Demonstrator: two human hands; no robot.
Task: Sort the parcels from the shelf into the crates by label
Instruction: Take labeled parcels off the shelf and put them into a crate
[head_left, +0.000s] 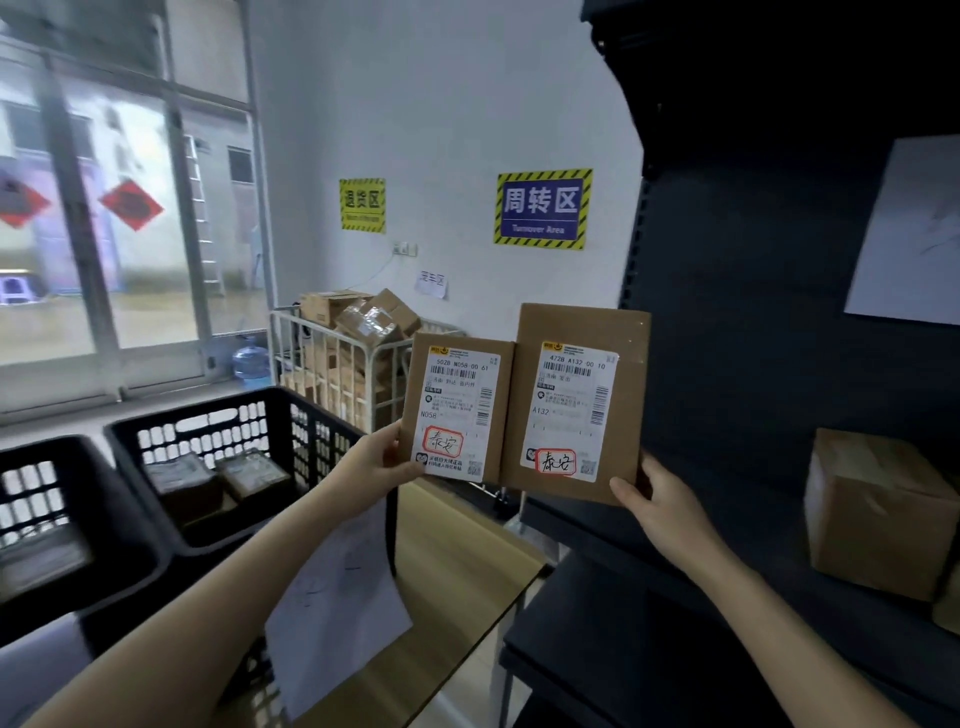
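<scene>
Two flat brown cardboard parcels are held up mid-frame: the left hand (387, 460) pinches the smaller parcel (457, 410) by its lower corner, the right hand (660, 504) the larger parcel (576, 400). Their red-ringed marks (443, 441) look alike; confirm, then set both in one black plastic crate (208, 410), lower left.

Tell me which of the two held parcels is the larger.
The A132 parcel in the right hand: it stands taller and wider than the N058 parcel in the left hand.
</scene>
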